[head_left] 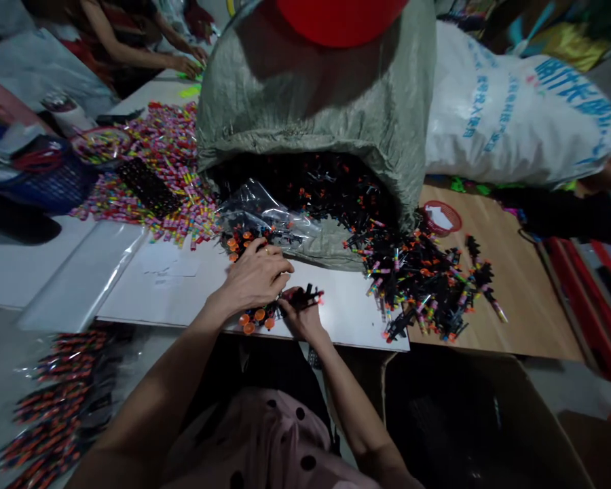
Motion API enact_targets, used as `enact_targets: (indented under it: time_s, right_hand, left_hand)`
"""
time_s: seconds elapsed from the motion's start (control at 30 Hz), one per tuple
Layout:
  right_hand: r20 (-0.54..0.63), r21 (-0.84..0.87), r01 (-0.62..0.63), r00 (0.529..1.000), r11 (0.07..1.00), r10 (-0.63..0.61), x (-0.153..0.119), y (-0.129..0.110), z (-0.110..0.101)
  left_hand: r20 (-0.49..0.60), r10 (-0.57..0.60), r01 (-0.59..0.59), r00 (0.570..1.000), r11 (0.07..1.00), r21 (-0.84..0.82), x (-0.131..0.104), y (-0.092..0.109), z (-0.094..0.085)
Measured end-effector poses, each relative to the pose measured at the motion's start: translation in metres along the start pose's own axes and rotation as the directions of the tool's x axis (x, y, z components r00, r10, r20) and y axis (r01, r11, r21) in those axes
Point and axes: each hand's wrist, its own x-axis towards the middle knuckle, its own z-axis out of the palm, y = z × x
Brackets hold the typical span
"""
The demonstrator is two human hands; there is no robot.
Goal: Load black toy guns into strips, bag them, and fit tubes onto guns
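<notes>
My left hand [259,275] is curled palm down over the near edge of the white tabletop, its fingertips close to my right hand; what lies under them is hidden. My right hand [304,318] is closed round black toy guns [305,297] with a pinkish tip, pointing right. Round orange ends [249,322] of black pieces show below my left hand, and more orange ends [234,246] lie just beyond it. A clear plastic bag [265,207] rests crumpled behind my hands.
A large grey-green sack [310,102] lies open, spilling black pieces. Black toy guns mixed with colourful tubes [428,285] are heaped at right. Candy-coloured tubes [168,149] are piled at left, near flat clear bags [86,272]. Another person's hands [188,64] handle green pieces.
</notes>
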Motion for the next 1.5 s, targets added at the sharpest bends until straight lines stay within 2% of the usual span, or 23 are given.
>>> enact_targets:
  time_s: [0.13,0.2,0.27,0.33,0.43,0.5,0.53,0.6,0.67,0.73,0.8,0.83,0.93,1.03,1.1,1.17,1.23,1.3,1.4,1.5]
  right_hand:
    - [0.07,-0.348,0.016,0.997,0.937,0.009,-0.002,-0.022,0.008]
    - [0.15,-0.495,0.081,0.989,0.865,-0.007,-0.001,-0.026,-0.001]
    - [0.202,-0.554,0.133,0.979,0.822,-0.022,0.005,-0.02,-0.027]
    - [0.155,-0.589,0.098,0.988,0.802,-0.006,0.016,-0.005,-0.068]
    - [-0.063,-0.689,-0.08,0.997,0.72,0.05,0.04,0.018,-0.133]
    - [-0.173,-0.731,-0.168,0.983,0.662,0.058,0.053,0.025,-0.159]
    - [-0.188,-0.744,-0.172,0.981,0.645,0.045,0.056,0.025,-0.162]
    - [-0.147,-0.76,-0.112,0.989,0.641,-0.002,0.052,0.022,-0.151]
    - [-0.029,-0.755,0.035,0.996,0.655,-0.087,0.035,0.02,-0.123]
    - [0.119,-0.717,0.218,0.974,0.662,-0.192,0.01,0.023,-0.093]
    - [0.191,-0.665,0.306,0.951,0.681,-0.241,-0.013,0.028,-0.073]
    - [0.17,-0.647,0.28,0.96,0.71,-0.223,-0.022,0.03,-0.069]
    - [-0.002,-0.582,0.025,0.999,0.813,-0.032,-0.031,0.029,-0.068]
    - [-0.067,-0.498,-0.141,0.99,0.855,0.124,-0.024,0.022,-0.07]
    - [-0.044,-0.372,-0.144,0.99,0.917,0.138,-0.019,0.018,-0.066]
    - [-0.039,-0.146,-0.078,0.997,0.986,0.073,-0.018,0.018,-0.055]
    - [-0.073,0.093,0.015,0.997,0.996,-0.008,-0.021,0.02,-0.04]
    - [-0.102,0.251,0.071,0.994,0.965,-0.047,-0.026,0.022,-0.022]
    - [-0.099,0.318,0.051,0.995,0.947,-0.02,-0.028,0.023,0.001]
    - [-0.122,0.242,0.038,0.992,0.97,-0.008,-0.024,0.022,0.009]
  left_hand:
    - [-0.055,0.015,-0.015,0.998,1.0,-0.006,0.0,-0.003,0.006]
    - [-0.059,0.005,-0.005,0.998,1.0,0.004,0.0,-0.004,0.007]
    - [-0.053,-0.001,0.002,0.999,1.0,0.011,0.0,-0.004,0.007]
    - [-0.048,0.002,-0.002,0.999,1.0,0.014,0.001,-0.004,0.007]
    - [-0.061,0.003,-0.001,0.998,1.0,0.023,0.001,-0.003,0.007]
    - [-0.075,-0.008,0.01,0.997,1.0,0.025,0.002,-0.003,0.007]
    - [-0.079,-0.014,0.015,0.997,1.0,0.022,0.002,-0.003,0.007]
    - [-0.074,-0.014,0.015,0.997,1.0,0.016,0.001,-0.003,0.007]
    - [-0.071,-0.007,0.009,0.997,1.0,0.021,0.001,-0.003,0.006]
    - [-0.073,-0.004,0.007,0.997,0.999,0.039,0.001,-0.003,0.006]
    - [-0.075,-0.004,0.008,0.997,0.999,0.053,0.001,-0.003,0.006]
    - [-0.072,-0.001,0.005,0.997,0.998,0.055,0.002,-0.003,0.007]
    - [-0.078,0.005,-0.001,0.997,0.999,0.045,0.003,-0.003,0.008]
    - [-0.085,-0.016,0.019,0.996,0.999,0.036,0.002,-0.001,0.007]
    - [-0.069,-0.029,0.032,0.997,0.999,0.033,0.001,0.0,0.006]
    - [-0.05,-0.038,0.039,0.998,0.999,0.033,0.001,0.002,0.004]
    - [-0.031,-0.047,0.048,0.998,0.998,0.036,0.001,0.002,0.003]
    - [-0.01,-0.064,0.064,0.998,0.997,0.034,0.002,0.002,0.002]
    - [0.01,-0.074,0.074,0.997,0.997,0.025,0.002,0.001,0.003]
    - [-0.005,-0.057,0.057,0.998,0.998,0.019,0.001,0.0,0.005]
